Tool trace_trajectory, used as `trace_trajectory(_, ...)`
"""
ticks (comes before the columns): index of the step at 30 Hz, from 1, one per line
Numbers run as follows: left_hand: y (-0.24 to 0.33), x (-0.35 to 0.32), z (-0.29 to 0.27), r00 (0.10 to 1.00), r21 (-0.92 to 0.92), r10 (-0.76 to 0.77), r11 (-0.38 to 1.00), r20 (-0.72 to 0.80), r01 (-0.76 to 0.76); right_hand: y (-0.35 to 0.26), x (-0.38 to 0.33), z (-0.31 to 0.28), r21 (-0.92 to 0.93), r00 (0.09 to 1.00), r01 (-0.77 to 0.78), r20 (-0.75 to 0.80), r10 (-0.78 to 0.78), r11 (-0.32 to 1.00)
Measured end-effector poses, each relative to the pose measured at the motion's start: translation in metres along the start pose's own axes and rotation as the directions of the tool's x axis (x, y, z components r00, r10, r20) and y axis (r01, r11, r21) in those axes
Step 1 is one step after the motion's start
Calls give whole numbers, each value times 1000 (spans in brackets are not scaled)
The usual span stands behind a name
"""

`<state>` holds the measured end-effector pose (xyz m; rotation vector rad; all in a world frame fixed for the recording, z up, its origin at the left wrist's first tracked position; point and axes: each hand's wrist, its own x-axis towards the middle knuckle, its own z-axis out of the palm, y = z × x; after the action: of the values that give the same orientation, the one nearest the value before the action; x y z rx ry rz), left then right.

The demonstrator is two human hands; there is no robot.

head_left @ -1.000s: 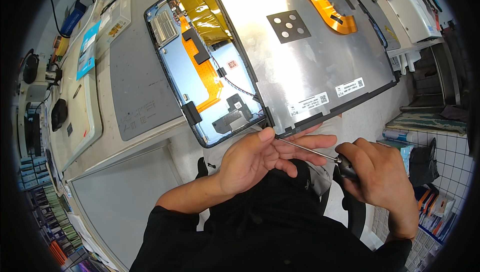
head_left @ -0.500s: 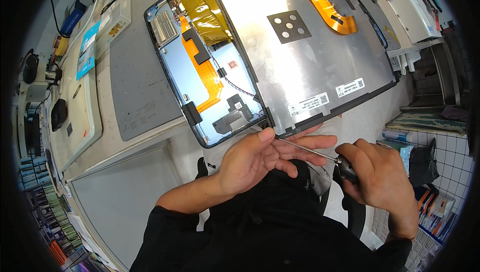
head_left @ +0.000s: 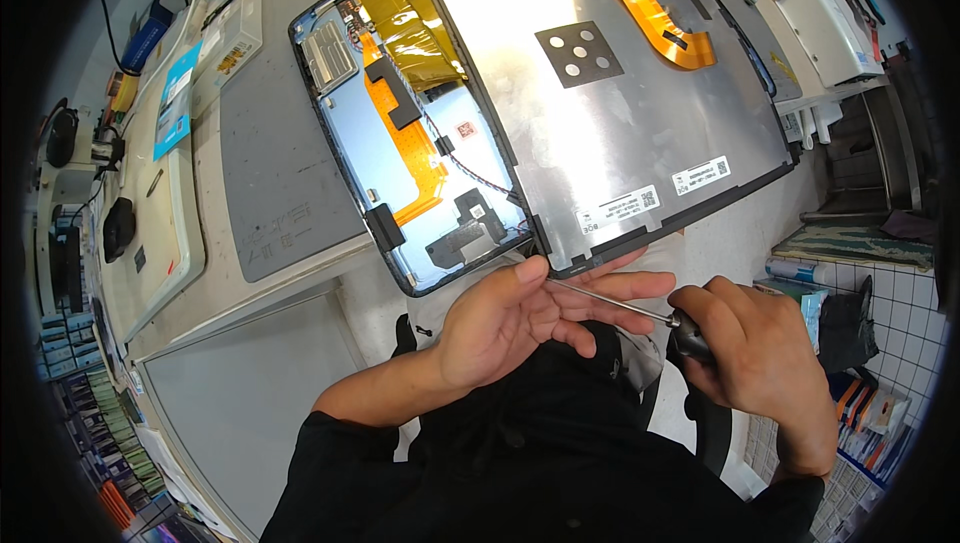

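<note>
My right hand (head_left: 750, 348) is closed round the dark handle of a screwdriver (head_left: 615, 301). Its thin metal shaft slants left, and the tip meets the near corner of a silver-backed display panel (head_left: 640, 133). At that same corner my left hand (head_left: 530, 318) is turned palm up. Its thumb presses by the corner and the index finger reaches under the panel's edge, while the other fingers spread apart beneath the shaft. Joined along the panel's left side is a blue device shell (head_left: 345, 128) with an orange ribbon cable (head_left: 405, 158), black tape and thin wires inside.
A grey mat (head_left: 275, 143) covers the bench left of the shell. Further left lie a white tray-like board (head_left: 150, 243) and a clear box (head_left: 235, 33). Another orange ribbon cable (head_left: 645, 18) crosses the panel's back. White equipment (head_left: 815, 13) stands at the far right.
</note>
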<state>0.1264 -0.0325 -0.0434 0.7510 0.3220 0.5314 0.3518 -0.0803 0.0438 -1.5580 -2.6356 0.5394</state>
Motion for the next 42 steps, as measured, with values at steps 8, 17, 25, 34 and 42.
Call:
trace_trajectory(8, -3, -3, -4, 999, -93, 8, 996, 47, -3, 0, -1, 0, 9, 1000, -16, 4, 16, 1000)
trace_trajectory(17, 3, -16, -3, 1000, 37, -30, 999, -8, 30, -2, -1, 0, 41, 999, 2, 38, -3, 999)
trace_trajectory(25, 4, -20, 0, 967, 138, 21, 990, -255, 15, -5, -9, 0, 10, 994, -1, 107, 0, 1000)
trace_trajectory(34, 10, -20, 7, 966, 36, -11, 999, -260, 21, 2, -18, 3, 16, 993, 4, 119, -6, 1000)
trace_trajectory(42, 2, -21, 0, 960, 120, 128, 988, -250, -100, 7, -22, 11, 41, 994, -16, 111, 11, 999)
